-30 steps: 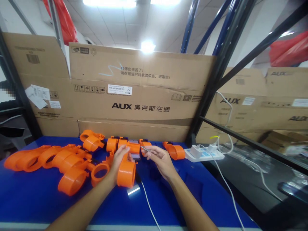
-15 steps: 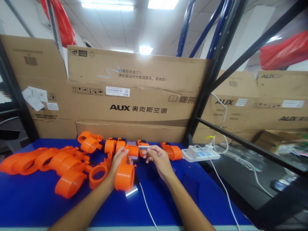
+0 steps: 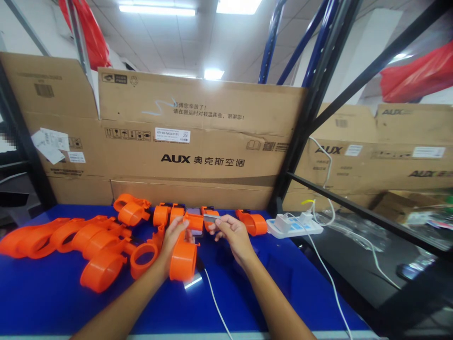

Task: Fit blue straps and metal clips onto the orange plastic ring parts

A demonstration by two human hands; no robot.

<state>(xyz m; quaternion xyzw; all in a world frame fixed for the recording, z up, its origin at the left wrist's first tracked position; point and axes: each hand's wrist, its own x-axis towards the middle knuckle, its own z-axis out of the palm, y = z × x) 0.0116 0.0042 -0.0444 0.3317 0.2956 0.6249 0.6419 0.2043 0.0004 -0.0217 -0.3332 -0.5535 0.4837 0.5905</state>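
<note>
My left hand (image 3: 173, 238) is wrapped round an orange plastic part (image 3: 184, 257) with a wide ring at its near end, holding it just above the blue table (image 3: 53, 293). My right hand (image 3: 231, 233) pinches a small flat grey piece (image 3: 211, 217) right at the part's far end. Both hands are closed. A small shiny rectangle (image 3: 193, 281) lies on the table under the ring.
Several more orange ring parts (image 3: 92, 241) lie in a row at the left and along the back. A white power strip (image 3: 293, 225) with plugs and white cables sits at the right. AUX cardboard boxes (image 3: 198, 141) stand behind. A dark shelf frame (image 3: 307, 118) rises at the right.
My right hand has drawn the grey piece slightly left, closer to the orange part's far end. The view has tilted a little; my left hand keeps its grip.
</note>
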